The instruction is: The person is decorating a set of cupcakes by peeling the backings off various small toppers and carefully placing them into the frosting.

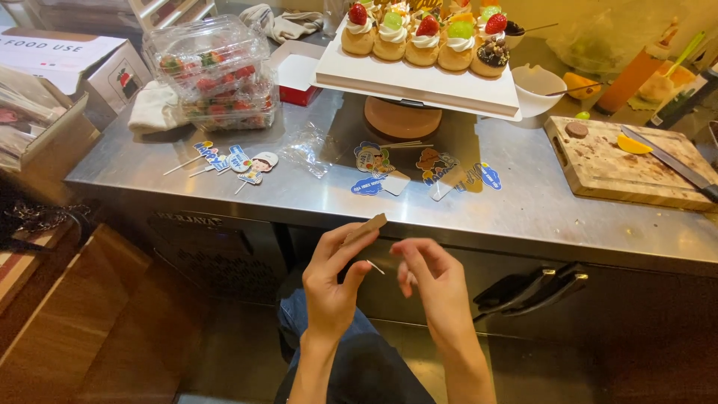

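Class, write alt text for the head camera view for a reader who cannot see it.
Two bare hands meet below a steel counter's edge: the left hand pinches a small brown card, the right hand beside it. On the counter lie paper toppers and a board of fruit-topped pastries.

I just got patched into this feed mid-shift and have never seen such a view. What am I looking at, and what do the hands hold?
There is no machine: one camera on a person's head looks down at their two bare hands. The left hand pinches a small brown card by its edge; the right hand holds a thin white stick next to it. Ahead is a steel counter with printed paper toppers, some on sticks. A white board carries fruit-topped cream puffs. Clear boxes of strawberries stand left, a wooden cutting board with a knife right.
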